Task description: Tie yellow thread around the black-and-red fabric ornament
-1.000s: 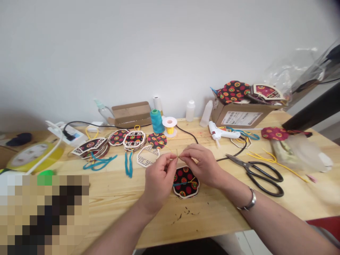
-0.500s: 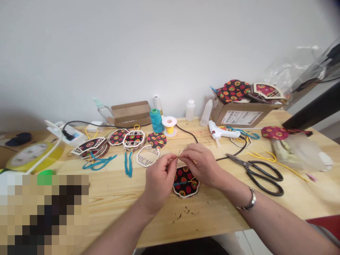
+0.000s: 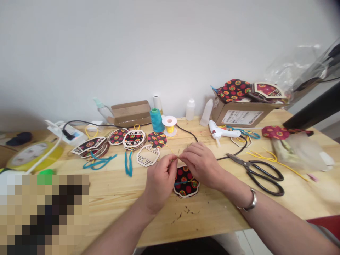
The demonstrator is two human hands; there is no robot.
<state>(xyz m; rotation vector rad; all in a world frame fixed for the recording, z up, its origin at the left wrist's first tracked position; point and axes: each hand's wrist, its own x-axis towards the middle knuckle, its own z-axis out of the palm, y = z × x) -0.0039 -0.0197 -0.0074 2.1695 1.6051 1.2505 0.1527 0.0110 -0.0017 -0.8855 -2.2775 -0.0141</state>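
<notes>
My left hand and my right hand meet fingertip to fingertip, both pinching a thin yellow cord. The cord runs back toward the yellow spool. Just below my fingers lies a black and red patterned piece with a pale scalloped edge and a blue and yellow cord across it; my hands partly cover it. Behind my left hand are a pale lattice frame and a patterned fabric piece.
Black-handled scissors and a white glue gun lie to the right. Behind stand a teal thread cone and a full cardboard box. Finished-looking ornaments with teal tassels are at the left.
Both hands stay together at nearly the same spot, with only slight movement of the fingers. The surrounding things have not visibly moved on the table.
</notes>
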